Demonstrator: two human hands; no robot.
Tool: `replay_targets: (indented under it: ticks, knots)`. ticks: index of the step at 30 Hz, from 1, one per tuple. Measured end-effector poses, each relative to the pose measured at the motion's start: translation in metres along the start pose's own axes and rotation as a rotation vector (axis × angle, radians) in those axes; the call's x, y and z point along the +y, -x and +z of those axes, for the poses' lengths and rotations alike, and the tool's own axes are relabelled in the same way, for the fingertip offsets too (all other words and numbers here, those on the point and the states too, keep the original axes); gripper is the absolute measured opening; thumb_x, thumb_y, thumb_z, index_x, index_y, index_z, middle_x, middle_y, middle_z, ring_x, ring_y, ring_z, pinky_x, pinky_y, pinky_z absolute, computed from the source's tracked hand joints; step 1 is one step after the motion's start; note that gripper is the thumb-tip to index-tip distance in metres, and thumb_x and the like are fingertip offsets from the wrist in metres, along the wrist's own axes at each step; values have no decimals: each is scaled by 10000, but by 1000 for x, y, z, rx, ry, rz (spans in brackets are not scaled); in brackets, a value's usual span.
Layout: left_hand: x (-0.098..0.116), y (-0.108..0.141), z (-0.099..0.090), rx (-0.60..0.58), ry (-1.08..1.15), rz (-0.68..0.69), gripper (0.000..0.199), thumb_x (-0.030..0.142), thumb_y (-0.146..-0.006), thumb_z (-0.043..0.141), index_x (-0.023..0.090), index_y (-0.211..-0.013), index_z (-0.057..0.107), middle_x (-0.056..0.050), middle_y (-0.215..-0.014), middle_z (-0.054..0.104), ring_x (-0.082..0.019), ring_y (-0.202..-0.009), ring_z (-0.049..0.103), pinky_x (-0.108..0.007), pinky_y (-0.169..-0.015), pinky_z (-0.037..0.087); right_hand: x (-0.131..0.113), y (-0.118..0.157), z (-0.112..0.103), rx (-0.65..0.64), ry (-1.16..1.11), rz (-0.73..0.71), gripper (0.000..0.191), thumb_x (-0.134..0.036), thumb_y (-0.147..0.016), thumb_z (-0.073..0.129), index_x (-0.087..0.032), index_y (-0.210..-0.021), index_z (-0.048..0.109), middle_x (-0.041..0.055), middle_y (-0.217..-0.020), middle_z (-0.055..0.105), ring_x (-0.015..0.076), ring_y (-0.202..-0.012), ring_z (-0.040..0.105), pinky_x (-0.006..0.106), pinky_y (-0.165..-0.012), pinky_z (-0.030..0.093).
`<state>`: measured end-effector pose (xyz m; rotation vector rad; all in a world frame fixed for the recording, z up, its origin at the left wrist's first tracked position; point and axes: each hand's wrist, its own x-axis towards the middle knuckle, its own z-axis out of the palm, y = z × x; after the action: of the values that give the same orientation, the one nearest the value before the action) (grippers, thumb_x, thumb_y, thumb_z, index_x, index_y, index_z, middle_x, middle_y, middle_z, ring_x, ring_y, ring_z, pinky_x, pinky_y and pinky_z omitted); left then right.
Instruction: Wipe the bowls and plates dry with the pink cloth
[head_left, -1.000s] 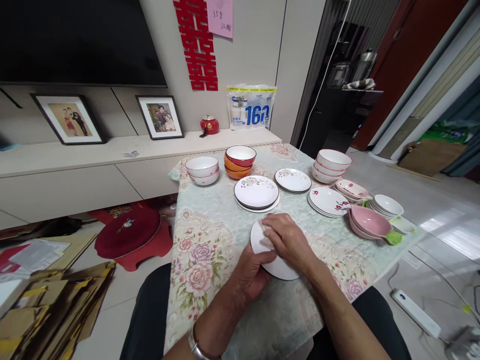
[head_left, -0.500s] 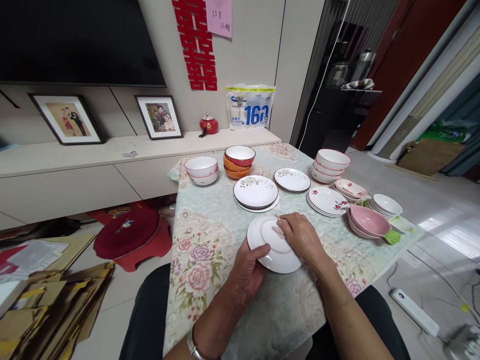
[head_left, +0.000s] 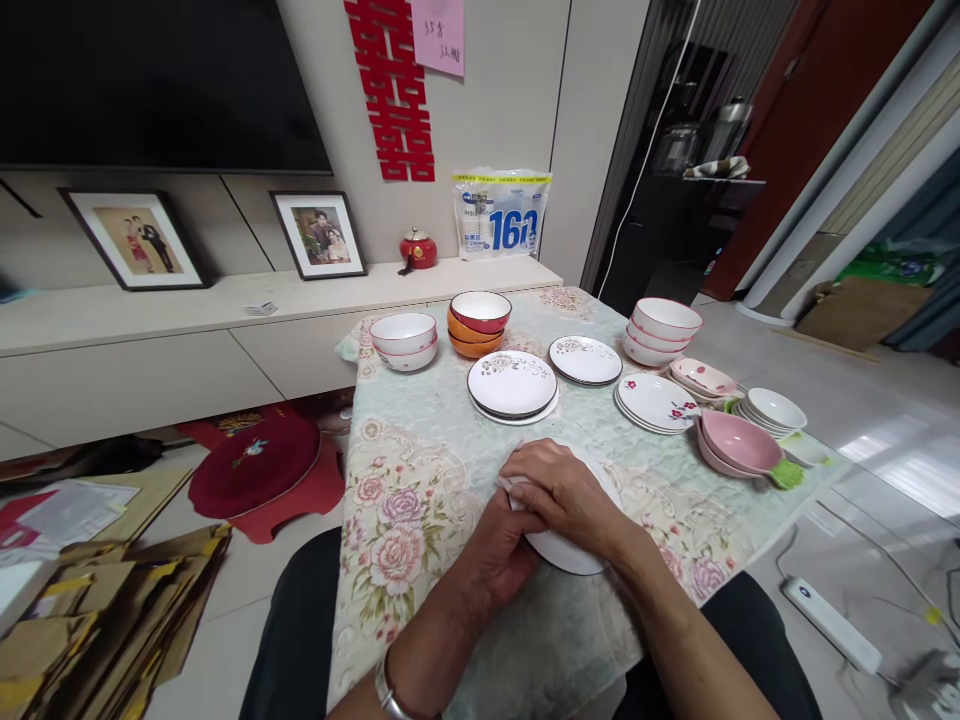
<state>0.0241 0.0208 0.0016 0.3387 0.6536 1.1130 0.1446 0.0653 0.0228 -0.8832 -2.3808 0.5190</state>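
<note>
Over the near part of the table I hold a white plate [head_left: 574,550], tilted. My left hand [head_left: 499,550] grips its left edge, with the thumb on top and the other fingers hidden underneath. My right hand [head_left: 559,490] lies across the plate's left part, fingers bent over the rim beside the left thumb. A bit of pale cloth or tissue [head_left: 507,484] shows at the right fingertips; most of it is hidden. Just beyond the hands sits a stack of plates [head_left: 512,382] with a grey flower pattern and dark rims.
Further back are white bowls [head_left: 405,350], red and orange bowls [head_left: 475,335] and dark-rimmed plates [head_left: 585,360]. To the right stand pink-rimmed bowls [head_left: 664,330], red-flowered plates [head_left: 656,403], pink dishes [head_left: 739,442] and small white bowls [head_left: 776,410]. A flowered tablecloth [head_left: 405,480] covers the table.
My right hand has moved left across the plate to its left rim, beside my left thumb. The plate has shifted slightly right and towards me. The stacks stay put.
</note>
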Motion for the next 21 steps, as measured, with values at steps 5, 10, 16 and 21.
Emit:
replay_targets:
  ticks: [5,10,16,21]
  knots:
    - [1,-2,-2,-52,26,-25,688,-15,-510,756,177,-1160,635,-60,-994,730,-207,-868,648,-328,-813,475,21,6,-5,105,105,249,214,-251,-981,503,-211,-1082,687,60,-1104,700,224,-1073,566,364,-959,408]
    - [1,-5,-4,66,41,62,790,59,-559,805,152,-1304,559,-110,-1095,726,-255,-971,658,-365,-866,492,40,14,-10,126,291,548,279,-295,-983,473,-175,-1067,710,110,-1060,702,257,-1004,581,372,-907,418]
    - [-1,-7,-6,58,65,97,864,53,-556,826,185,-1354,521,-100,-1122,724,-270,-1036,650,-382,-904,491,39,14,-6,159,383,575,279,-276,-966,484,-146,-1080,702,145,-1046,687,290,-1008,569,391,-880,431]
    - [-2,-4,-5,2,30,12,698,18,-531,798,172,-1189,623,-77,-1037,734,-233,-917,662,-363,-872,483,22,7,-1,166,231,283,230,-231,-955,513,-189,-1112,676,103,-1119,683,255,-1067,558,388,-936,435]
